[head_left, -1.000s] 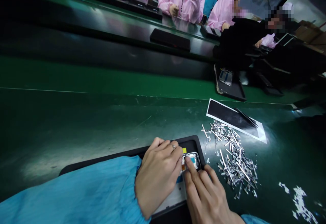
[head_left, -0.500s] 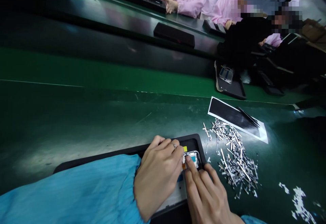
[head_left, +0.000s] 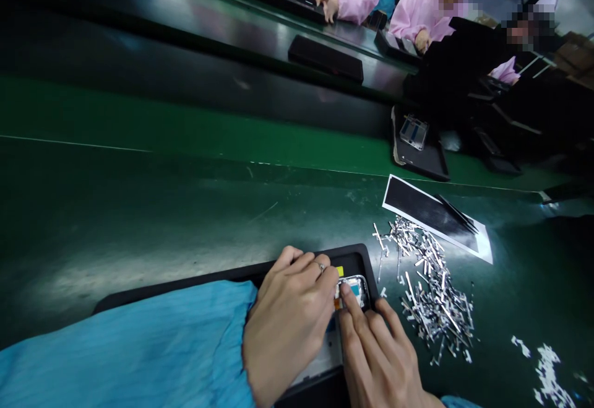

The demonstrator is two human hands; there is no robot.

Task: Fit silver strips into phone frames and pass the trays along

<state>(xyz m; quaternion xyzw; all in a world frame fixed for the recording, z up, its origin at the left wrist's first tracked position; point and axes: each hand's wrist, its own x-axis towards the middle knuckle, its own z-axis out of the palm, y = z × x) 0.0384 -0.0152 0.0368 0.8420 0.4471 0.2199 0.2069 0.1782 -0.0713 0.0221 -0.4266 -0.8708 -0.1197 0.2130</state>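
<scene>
A silver phone frame [head_left: 323,361] lies in a long black tray [head_left: 355,251], with circuitry, blue patches and an orange strip showing at its upper end. My left hand [head_left: 290,315] is closed over the frame's left side, its fingers curled and the tips hidden; a ring is on one finger. Along the right edge, my right hand [head_left: 381,349] grips the frame with bent fingers. Its index fingertip presses the inside near the top, while the thumb is out of sight. A small yellow piece [head_left: 340,270] shows just above the frame.
Right of the tray lies a heap of small silver metal strips [head_left: 436,284]. White scraps [head_left: 550,371] are farther right. Behind the heap, tweezers [head_left: 457,213] rest on a white-edged black sheet [head_left: 413,204]. Another black tray [head_left: 424,160] holds a phone frame [head_left: 414,132]. Co-workers in pink sit across the bench.
The view has shifted slightly. My hands keep nearly the same pose on the phone frame. Across the bench, a co-worker's hands have moved a little apart.
</scene>
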